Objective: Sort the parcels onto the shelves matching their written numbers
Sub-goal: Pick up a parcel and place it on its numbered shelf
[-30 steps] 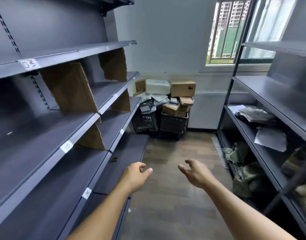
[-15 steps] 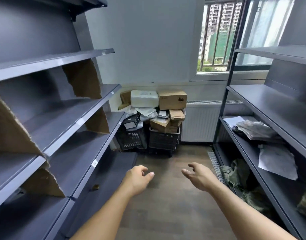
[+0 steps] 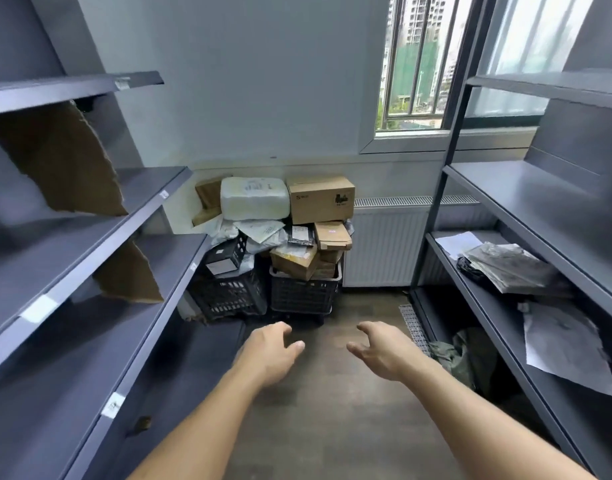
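Between two grey metal racks, head view, looking down the aisle at the back wall.

The parcels (image 3: 280,237) are heaped against that wall, spilling out of two black lattice plastic crates (image 3: 303,294) on the wood-look floor (image 3: 332,410). On top is a brown box (image 3: 320,199) of plain cardboard, rectangular, with its long axis left-right along the wall and a printed face toward the camera. Touching its left side is a white bundle (image 3: 254,199), plastic-wrapped and soft-cornered, also lying left-right. Below them are crumpled white mailers, a small black box tilted on the left crate, and flattened brown cartons at mixed angles. Writing on the parcels is too small to read.

The left hand (image 3: 268,355) is out in front over the floor, palm down, fingers loosely curled, holding nothing. The right hand (image 3: 384,355) is beside it but apart, fingers spread and slightly bent, also holding nothing. Both are well short of the heap.

The left rack (image 3: 90,244) has smooth sloped shelves with torn cardboard dividers (image 3: 65,161) standing upright and white labels (image 3: 39,308) on the front edges; the text is unreadable. The right rack (image 3: 540,209) carries loose white sheets (image 3: 567,348) and a wrinkled grey bag (image 3: 509,268). A white ribbed radiator (image 3: 384,244) sits under the barred window (image 3: 415,60).
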Motion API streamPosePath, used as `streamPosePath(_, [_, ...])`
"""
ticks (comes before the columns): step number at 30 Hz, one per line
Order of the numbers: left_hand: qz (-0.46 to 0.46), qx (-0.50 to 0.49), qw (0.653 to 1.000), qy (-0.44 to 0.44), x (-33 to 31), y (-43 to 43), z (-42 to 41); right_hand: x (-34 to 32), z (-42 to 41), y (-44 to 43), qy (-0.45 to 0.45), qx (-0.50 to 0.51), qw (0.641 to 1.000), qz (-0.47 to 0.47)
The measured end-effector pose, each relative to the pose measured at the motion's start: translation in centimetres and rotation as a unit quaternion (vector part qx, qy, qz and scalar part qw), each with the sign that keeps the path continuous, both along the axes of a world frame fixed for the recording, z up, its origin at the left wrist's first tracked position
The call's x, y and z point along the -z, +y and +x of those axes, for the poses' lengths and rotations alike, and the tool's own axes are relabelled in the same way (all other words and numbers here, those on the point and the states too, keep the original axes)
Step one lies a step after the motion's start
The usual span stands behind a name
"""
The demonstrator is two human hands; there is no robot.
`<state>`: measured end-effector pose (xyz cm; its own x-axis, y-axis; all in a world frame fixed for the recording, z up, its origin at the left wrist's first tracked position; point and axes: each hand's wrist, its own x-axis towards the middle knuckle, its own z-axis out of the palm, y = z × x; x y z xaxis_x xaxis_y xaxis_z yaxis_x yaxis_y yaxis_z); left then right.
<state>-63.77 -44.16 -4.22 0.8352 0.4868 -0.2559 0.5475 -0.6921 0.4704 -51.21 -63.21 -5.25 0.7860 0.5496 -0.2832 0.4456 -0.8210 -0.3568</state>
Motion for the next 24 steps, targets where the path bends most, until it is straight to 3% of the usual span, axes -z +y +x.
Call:
streamPosePath(13, [0.006, 0.089, 0.996, -0.001, -1.1, 12.8, 19.5, -1.7, 15.8, 13.4, -0.013, 0.036, 0.999, -0.010])
streamPosePath(24, [-0.011, 0.073, 0.997, 0.007, 1.0, 19.9, 35.6, 0.7, 33.5, 19.9, -0.022, 0.018, 1.000, -0.012])
